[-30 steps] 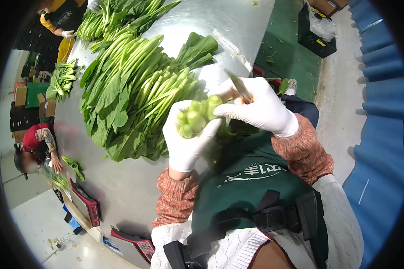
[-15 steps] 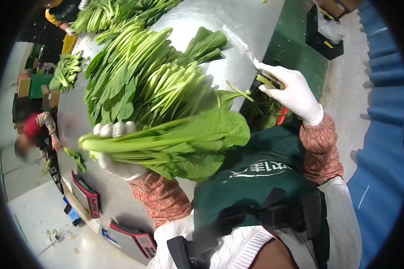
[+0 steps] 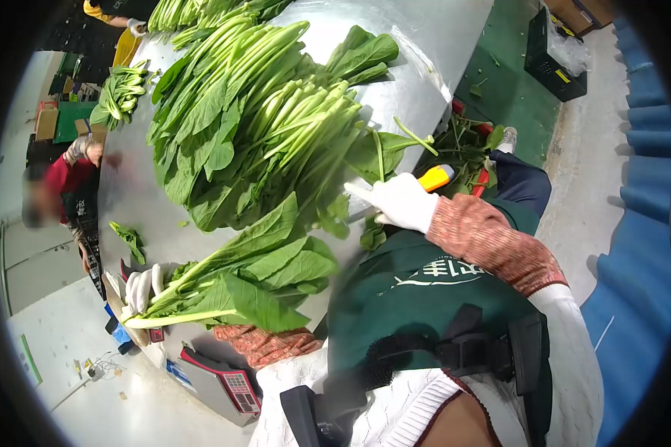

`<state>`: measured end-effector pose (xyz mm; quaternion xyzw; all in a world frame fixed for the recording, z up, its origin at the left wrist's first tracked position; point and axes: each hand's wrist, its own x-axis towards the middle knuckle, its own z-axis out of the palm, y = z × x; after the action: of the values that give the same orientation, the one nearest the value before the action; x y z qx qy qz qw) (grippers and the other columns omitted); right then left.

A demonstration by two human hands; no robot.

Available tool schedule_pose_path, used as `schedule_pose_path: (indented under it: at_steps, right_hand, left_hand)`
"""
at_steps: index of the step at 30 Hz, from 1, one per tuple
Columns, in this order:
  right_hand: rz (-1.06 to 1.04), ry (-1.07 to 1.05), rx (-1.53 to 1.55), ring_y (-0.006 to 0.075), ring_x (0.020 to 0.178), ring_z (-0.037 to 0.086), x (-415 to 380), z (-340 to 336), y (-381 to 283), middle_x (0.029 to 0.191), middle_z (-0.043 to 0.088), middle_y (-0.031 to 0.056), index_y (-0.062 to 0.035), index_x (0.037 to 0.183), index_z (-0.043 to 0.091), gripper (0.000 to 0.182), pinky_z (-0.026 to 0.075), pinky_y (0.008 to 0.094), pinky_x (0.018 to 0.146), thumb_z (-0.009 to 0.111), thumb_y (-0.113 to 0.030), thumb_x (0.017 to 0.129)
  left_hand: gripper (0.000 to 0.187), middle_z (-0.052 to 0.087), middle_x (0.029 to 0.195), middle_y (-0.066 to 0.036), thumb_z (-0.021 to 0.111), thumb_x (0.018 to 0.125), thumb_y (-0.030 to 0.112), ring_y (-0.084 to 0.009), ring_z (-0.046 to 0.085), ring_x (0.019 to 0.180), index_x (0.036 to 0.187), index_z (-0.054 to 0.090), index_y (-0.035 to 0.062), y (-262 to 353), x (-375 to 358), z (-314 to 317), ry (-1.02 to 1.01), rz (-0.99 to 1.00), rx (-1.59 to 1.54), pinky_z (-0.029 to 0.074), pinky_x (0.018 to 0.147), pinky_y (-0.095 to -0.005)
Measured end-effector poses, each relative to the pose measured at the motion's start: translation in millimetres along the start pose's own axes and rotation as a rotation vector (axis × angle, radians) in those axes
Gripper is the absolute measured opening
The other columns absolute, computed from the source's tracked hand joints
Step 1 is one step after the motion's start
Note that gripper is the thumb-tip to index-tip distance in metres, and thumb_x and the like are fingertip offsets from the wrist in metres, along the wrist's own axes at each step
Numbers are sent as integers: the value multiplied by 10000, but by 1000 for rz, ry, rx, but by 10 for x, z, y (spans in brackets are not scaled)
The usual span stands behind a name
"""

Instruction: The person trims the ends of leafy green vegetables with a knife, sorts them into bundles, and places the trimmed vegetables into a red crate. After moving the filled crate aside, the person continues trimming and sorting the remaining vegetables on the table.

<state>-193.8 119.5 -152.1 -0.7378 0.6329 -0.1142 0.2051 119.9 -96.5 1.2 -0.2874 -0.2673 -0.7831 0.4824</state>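
My left hand (image 3: pixel 142 289), in a white glove, is closed round the stem ends of a bunch of leafy greens (image 3: pixel 253 279), whose leaves point right. My right hand (image 3: pixel 399 201), also gloved, is closed on a knife with a yellow-orange handle (image 3: pixel 435 177); its blade cannot be made out. It is at the right edge of a large pile of greens (image 3: pixel 276 127), beside a few loose stems (image 3: pixel 414 134). The pile lies on the metal table (image 3: pixel 440 33).
Red scales (image 3: pixel 235 387) stand at the bottom left. A smaller bunch (image 3: pixel 121 93) lies near the table's far left edge. A person (image 3: pixel 71 179) is at the left, another (image 3: pixel 115 11) at the top left. A black crate (image 3: pixel 555 63) stands on the floor.
My left hand has moved left and down with the bunch. My right hand has come left and down from the table's right edge to the pile. The person at the left has shifted.
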Motion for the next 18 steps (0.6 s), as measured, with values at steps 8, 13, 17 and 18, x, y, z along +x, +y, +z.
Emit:
schedule_pose_path:
  at_steps: [8, 13, 17, 18]
  right_hand:
    - [517, 285, 7, 365, 757, 677, -392, -10, 726, 815, 683, 132, -114, 968, 571, 163, 520, 491, 654, 628, -206, 846]
    - [664, 157, -85, 372, 783, 687, -893, 108, 1134, 805, 705, 162, -114, 1034, 633, 259, 539, 487, 686, 708, -234, 817]
    - [780, 168, -24, 380, 822, 687, -825, -12, 1042, 843, 706, 206, -71, 1205, 650, 424, 545, 464, 731, 702, -296, 848]
    - [786, 210, 21, 392, 827, 684, -833, 79, 1122, 852, 703, 222, -49, 1232, 637, 461, 543, 464, 745, 694, -314, 859]
  left_hand:
    - [373, 656, 1081, 54, 804, 821, 188, -87, 618, 1046, 1117, 580, 147, 250, -200, 7, 18, 8, 41, 418, 806, -292]
    - [404, 654, 1075, 44, 819, 810, 229, -87, 608, 1059, 1119, 577, 136, 576, -382, -161, -3, 137, 89, 429, 818, -290]
    - [353, 640, 1024, 67, 791, 836, 304, -88, 605, 1033, 1077, 580, 155, 590, -428, -133, 46, 192, 89, 416, 871, -311]
    - [303, 638, 1011, 76, 753, 869, 325, -89, 609, 1016, 1061, 584, 162, 596, -459, -107, 75, 219, 99, 400, 910, -336]
